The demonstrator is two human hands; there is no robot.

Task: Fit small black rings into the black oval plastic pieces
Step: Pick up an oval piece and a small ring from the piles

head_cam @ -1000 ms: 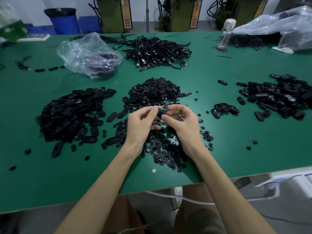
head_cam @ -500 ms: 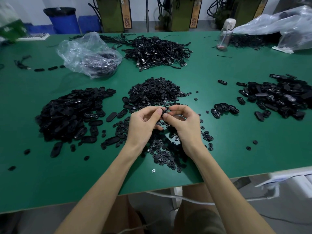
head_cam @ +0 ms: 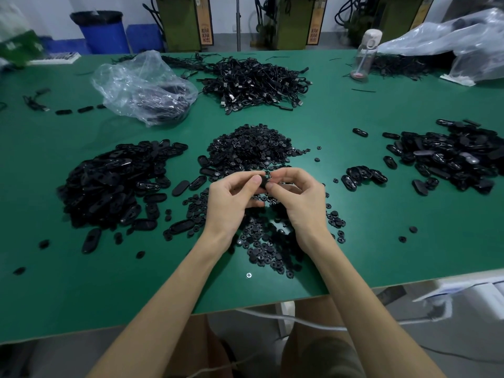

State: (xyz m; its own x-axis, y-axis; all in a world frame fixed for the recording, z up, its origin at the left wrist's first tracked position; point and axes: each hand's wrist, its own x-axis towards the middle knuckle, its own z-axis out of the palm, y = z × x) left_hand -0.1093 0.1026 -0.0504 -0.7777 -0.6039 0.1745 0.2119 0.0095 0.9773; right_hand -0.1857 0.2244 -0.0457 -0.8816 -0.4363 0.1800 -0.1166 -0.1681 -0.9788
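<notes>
Black plastic piece (head_cam: pixel 263 183), too hidden to tell oval from ring, sat pinched between the curled fingertips of left hand (head_cam: pixel 230 204) and right hand (head_cam: pixel 298 199), above scattered small black rings (head_cam: pixel 266 248) on the green table (head_cam: pixel 381 241). Heaped black oval plastic pieces (head_cam: pixel 109 184) lay to the left.

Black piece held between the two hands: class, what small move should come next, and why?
Probably squeeze the fingertips together to seat the ring. Left hand and right hand both pinch one black piece above the loose rings; whether a ring sits in it is too small to tell.
</notes>
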